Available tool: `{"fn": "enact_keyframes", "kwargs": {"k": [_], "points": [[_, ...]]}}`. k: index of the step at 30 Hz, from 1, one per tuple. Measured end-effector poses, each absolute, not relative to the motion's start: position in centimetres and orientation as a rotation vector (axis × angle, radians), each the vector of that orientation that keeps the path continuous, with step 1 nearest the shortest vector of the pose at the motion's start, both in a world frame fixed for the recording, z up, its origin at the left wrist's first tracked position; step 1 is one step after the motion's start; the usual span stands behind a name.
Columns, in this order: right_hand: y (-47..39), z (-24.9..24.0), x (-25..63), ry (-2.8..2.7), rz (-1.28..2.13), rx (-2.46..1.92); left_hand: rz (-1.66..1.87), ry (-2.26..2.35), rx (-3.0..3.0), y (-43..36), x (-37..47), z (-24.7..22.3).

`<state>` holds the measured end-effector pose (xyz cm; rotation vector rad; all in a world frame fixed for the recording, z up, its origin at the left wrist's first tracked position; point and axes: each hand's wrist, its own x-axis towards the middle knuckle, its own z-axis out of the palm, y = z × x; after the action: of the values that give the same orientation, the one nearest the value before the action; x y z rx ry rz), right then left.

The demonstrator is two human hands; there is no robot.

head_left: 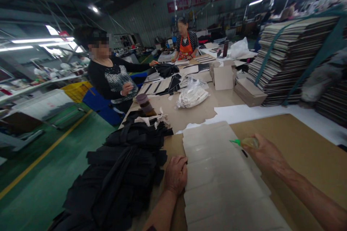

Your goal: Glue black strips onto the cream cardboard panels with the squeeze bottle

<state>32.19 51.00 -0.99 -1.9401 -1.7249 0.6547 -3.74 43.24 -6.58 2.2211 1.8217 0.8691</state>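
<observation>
A long row of overlapping pale grey pieces (214,173) lies on brown board in front of me. Over its right edge, my right hand (261,149) is closed around a small translucent bottle (249,142) with a green nozzle pointing left. My left hand (176,175) rests at the left edge of the row, fingers curled; whether anything is beneath them is hidden. Left of that hand is a large heap of black fabric strips (116,169). A small dark mark or strip (244,153) shows just below the bottle.
A brown jar (145,104) stands behind the black heap. Farther back are a plastic bag (192,95) and upright grey boards (223,77). A tall strapped stack (292,54) rises at the right. One person stands at the table's left side, another at its far end.
</observation>
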Motion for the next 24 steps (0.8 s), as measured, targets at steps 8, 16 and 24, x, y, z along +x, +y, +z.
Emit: {"fn": "enact_keyframes", "kwargs": {"k": [8, 16, 24], "points": [[50.9, -1.0, 31.4, -1.764, 0.735, -1.871, 0.865, 1.832, 2.236, 43.3, -3.8, -7.1], [51.4, -0.7, 34.4, -1.707, 0.626, -1.952, 0.888, 1.825, 2.249, 43.4, -3.7, -7.1], [52.0, -0.2, 34.3, -1.737, 0.63, -1.942, 0.89, 1.822, 2.262, 43.4, -3.8, -7.3]]}}
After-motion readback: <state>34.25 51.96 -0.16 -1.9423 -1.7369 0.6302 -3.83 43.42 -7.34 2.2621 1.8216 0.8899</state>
